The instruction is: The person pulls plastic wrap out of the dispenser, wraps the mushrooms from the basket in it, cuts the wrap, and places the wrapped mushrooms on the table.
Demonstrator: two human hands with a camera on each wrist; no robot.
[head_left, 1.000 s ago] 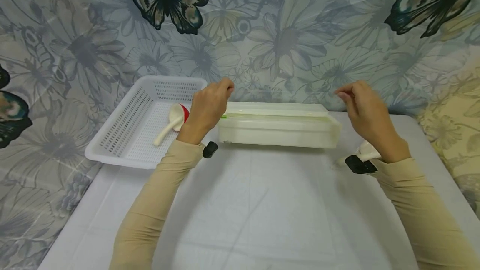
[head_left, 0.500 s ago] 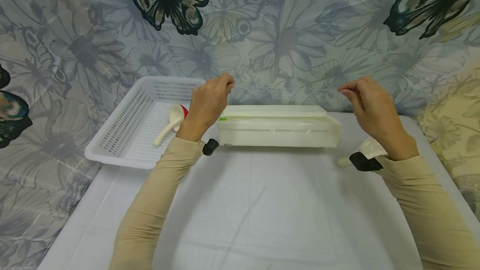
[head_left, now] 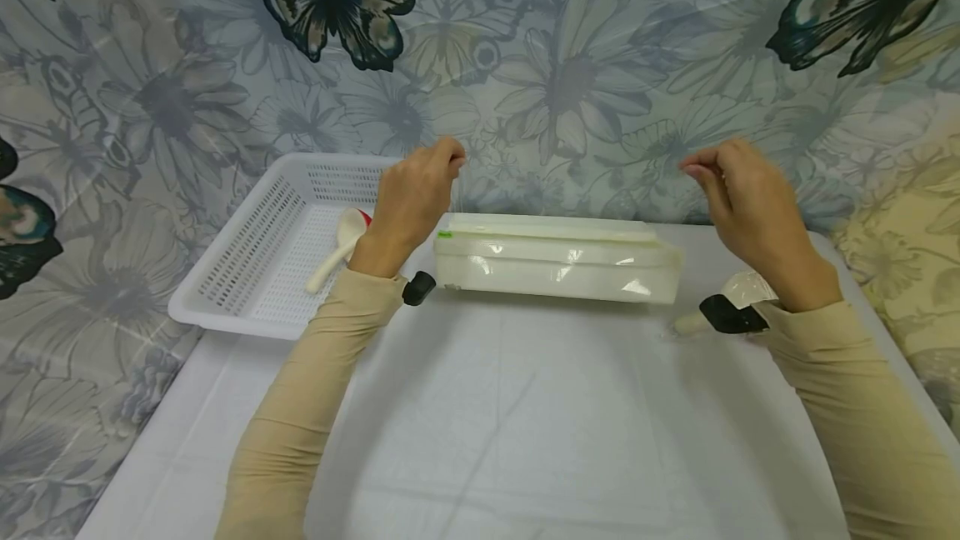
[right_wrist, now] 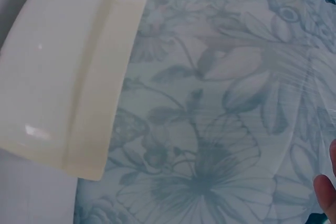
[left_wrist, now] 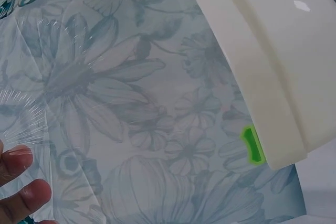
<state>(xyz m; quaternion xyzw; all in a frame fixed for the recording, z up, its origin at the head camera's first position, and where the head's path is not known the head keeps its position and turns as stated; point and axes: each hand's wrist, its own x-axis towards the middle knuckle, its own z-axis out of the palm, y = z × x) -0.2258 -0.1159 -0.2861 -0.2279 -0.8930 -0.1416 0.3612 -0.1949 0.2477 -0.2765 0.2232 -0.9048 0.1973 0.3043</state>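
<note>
A long white cling film dispenser lies crosswise at the back of the table, a small green cutter slider at its left end. Above and behind it, clear cling film is stretched up between the hands, with fine creases fanning from the fingertips. My left hand pinches the film's left corner between thumb and finger. The opposite corner is pinched by my right hand, whose fingertips show at the edge of the right wrist view. Both hands are raised above the dispenser.
A white perforated basket stands at the left, holding a cream spoon-like utensil with a red part beside it, partly behind the left hand. A pale film-wrapped utensil lies under the right wrist. A floral cloth hangs behind the table.
Both hands have risen, the right also shifting slightly right, drawing the film higher. Bright reflections now show on the dispenser's front, and its green slider has come more into view.
</note>
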